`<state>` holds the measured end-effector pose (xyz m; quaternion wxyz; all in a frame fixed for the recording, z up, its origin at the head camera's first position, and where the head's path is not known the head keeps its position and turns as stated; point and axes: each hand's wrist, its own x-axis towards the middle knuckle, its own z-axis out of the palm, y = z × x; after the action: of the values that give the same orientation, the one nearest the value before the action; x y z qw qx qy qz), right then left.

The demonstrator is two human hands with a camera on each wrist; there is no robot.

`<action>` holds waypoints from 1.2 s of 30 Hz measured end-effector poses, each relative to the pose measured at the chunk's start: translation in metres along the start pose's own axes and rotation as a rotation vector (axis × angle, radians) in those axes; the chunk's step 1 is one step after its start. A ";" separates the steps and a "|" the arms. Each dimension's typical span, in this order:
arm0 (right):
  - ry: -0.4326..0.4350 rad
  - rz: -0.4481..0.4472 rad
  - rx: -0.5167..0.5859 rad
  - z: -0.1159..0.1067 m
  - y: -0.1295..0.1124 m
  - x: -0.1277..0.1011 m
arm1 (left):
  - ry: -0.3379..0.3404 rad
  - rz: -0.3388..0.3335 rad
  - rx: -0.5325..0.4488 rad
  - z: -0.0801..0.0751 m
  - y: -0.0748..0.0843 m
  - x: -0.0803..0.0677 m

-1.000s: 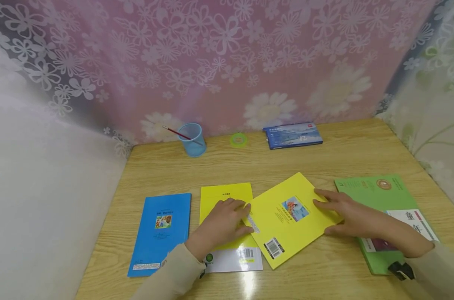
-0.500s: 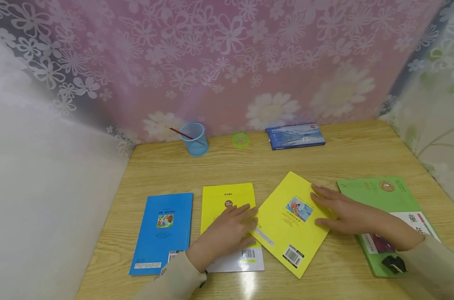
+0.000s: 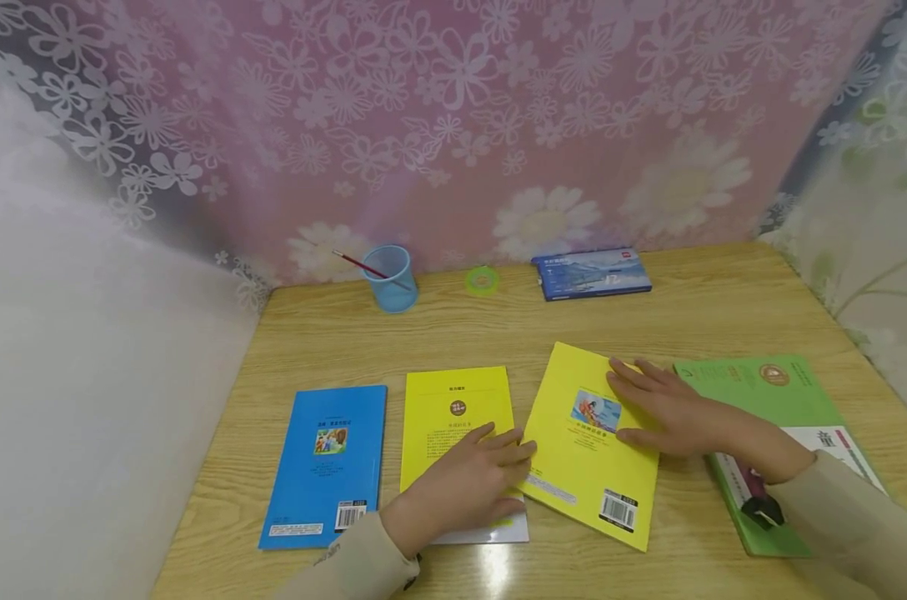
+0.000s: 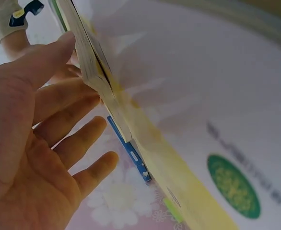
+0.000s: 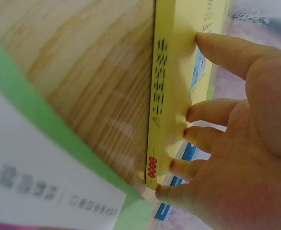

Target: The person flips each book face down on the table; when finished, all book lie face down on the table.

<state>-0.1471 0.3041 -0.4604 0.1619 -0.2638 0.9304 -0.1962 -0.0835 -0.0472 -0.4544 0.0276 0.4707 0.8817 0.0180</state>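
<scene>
Yellow book (image 3: 590, 446) lies flat on the wooden desk (image 3: 694, 321), tilted a little, between a second yellow booklet (image 3: 456, 417) on its left and a green book (image 3: 776, 408) on its right (its back cover faces up, with a small picture and a barcode). The right hand (image 3: 671, 412) rests on the book's right part with fingers straight and spread, pressing down on the cover; in the right wrist view the fingertips (image 5: 198, 112) sit along the cover near the spine, not curled round it. The right forearm lies across the green book.

The left hand (image 3: 464, 492) lies over the lower part of the second yellow booklet, fingers stretched out and loosely apart, their tips touching the left edge of the yellow book. In the left wrist view the fingers (image 4: 68, 127) stand straight against the book's page edge (image 4: 95, 67), holding nothing.

Further left a blue book (image 3: 326, 462) lies flat, just beside the booklet. At the back of the desk, by the flowered curtain (image 3: 453, 125), stand a blue cup (image 3: 392, 279) with a red stick in it, a green tape roll (image 3: 482, 281) and a blue box (image 3: 592, 272), all well apart from the hands.
</scene>
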 end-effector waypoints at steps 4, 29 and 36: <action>-0.011 0.004 -0.002 -0.001 -0.003 0.004 | 0.015 0.038 0.020 0.001 0.004 0.002; -0.015 -0.120 0.018 -0.001 -0.001 0.018 | -0.057 0.129 0.006 0.005 0.024 0.012; -0.027 -0.107 0.049 -0.002 0.000 0.019 | -0.070 0.122 -0.041 0.002 0.029 0.012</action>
<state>-0.1633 0.2934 -0.4625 0.1701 -0.3119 0.9076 -0.2237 -0.0663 -0.0215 -0.4556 0.0668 0.5231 0.8494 0.0214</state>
